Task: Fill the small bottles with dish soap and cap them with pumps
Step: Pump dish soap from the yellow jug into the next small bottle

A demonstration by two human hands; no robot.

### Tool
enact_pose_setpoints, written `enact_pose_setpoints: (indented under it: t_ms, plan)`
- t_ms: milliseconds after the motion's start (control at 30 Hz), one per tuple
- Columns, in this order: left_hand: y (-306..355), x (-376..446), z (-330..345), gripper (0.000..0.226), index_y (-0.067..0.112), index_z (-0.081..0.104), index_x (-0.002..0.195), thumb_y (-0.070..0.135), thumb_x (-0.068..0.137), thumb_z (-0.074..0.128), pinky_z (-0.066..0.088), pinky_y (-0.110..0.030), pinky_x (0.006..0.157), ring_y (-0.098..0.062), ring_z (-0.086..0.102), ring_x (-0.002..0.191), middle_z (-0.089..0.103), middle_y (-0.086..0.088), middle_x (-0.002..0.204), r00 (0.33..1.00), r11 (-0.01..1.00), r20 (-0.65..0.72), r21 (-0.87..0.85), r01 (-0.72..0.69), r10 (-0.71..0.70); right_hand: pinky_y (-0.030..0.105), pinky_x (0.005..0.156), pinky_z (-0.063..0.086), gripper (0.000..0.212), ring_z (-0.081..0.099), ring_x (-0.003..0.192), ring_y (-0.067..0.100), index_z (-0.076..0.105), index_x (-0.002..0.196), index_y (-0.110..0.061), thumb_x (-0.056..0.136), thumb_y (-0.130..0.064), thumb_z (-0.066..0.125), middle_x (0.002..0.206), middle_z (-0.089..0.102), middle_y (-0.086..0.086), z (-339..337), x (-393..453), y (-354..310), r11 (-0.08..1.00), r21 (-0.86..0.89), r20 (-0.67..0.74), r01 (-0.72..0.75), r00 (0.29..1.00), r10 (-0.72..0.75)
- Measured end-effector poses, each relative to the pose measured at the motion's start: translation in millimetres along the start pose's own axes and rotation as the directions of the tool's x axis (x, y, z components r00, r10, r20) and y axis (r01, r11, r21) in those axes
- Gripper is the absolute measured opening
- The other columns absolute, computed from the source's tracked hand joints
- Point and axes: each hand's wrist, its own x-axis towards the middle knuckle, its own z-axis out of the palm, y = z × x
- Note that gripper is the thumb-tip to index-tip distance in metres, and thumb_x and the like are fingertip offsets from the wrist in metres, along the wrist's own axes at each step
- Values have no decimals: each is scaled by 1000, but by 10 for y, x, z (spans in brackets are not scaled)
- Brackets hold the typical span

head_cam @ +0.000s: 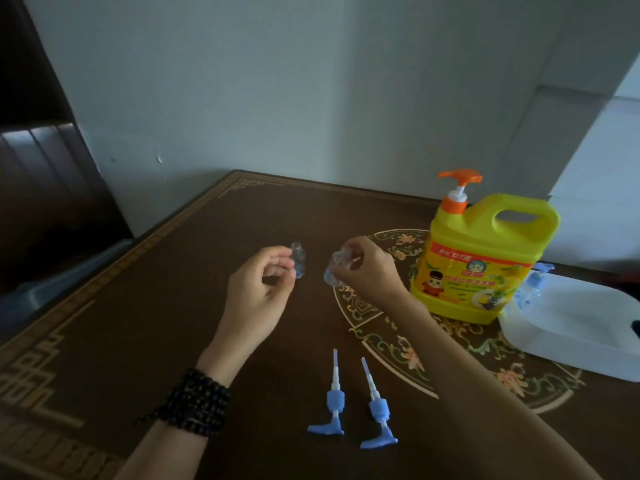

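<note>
Fingers of each hand, left hand (258,289) and right hand (369,268), pinch one clear uncapped small bottle, left bottle (298,259) upright, right bottle (333,271) tilted, likely readying both for the yellow soap jug (485,258) at right.

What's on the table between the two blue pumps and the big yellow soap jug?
Only the right forearm crosses above that stretch in the head view; the patterned table beneath looks bare between the blue pumps and yellow jug.

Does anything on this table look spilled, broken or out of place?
No spill or damage shows. The two blue pumps lie loose on the table, not on bottles, and the small bottle in the right hand is tilted.
</note>
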Motion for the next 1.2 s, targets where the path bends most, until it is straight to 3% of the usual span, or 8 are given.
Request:
enact_pose_setpoints:
  t_ms: [100,200,300,500,667,767,933,1200]
  plan:
    - [71,87,87,30,24,64,130,21,101,57,54,-19,87,3,63,108,67,17,118,988,1000,153,17,20,-22,18,69,57,44,67,88,2,57,113,-33,75,-38,79,101,66,-15,-328,-292,-97,991,105,71,83,993,-90]
    - [229,116,222,24,37,66,122,36,101,55,59,-26,74,-6,71,92,74,16,112,950,998,311,-59,29,-10,30,80,61,43,70,93,3,61,118,-27,78,-29,79,106,70,-11,-613,-498,-165,969,211,106,126,983,-150]
    - [390,165,385,21,29,72,115,30,97,63,56,-23,62,-17,74,82,78,7,101,941,987,335,-163,1,54,34,87,59,37,70,98,7,67,117,-16,82,-15,77,107,73,-4,-819,-552,-202,960,223,32,169,983,-181]
    - [834,461,661,49,25,72,120,49,78,77,60,-31,82,-9,74,97,78,8,103,925,967,342,-240,-85,167,33,83,58,21,72,88,12,73,102,-12,81,-7,76,95,76,1,-1256,-530,-227,940,287,-201,182,971,-127]
    - [1030,884,882,31,26,72,113,40,85,77,59,-27,81,-3,73,94,75,13,102,925,980,325,-29,-199,197,18,83,48,27,66,92,10,75,103,-16,83,-3,63,102,75,-1,-1716,-340,-306,922,-248,-429,296,820,-378]
    - [1095,1071,1022,15,19,69,98,27,88,75,48,-5,69,8,64,83,71,12,98,915,933,320,178,-312,245,39,96,48,34,61,109,29,72,110,-5,79,3,59,116,70,9,-1883,-180,-271,835,-448,-322,319,814,-484]
    - [1240,1227,1113,16,21,64,81,25,85,78,31,-11,56,-7,57,68,57,15,70,886,850,314,301,-433,340,46,94,51,35,62,110,29,72,110,-7,81,4,54,116,70,9,-1972,-62,-156,760,-547,-189,349,833,-519]
    - [1393,1281,1221,34,15,73,118,10,84,78,58,-40,81,-26,71,93,77,-7,102,824,772,331,309,-555,459,44,77,55,38,65,88,33,75,93,0,68,8,48,92,73,14,-1945,30,-134,782,-483,-266,395,784,-560]
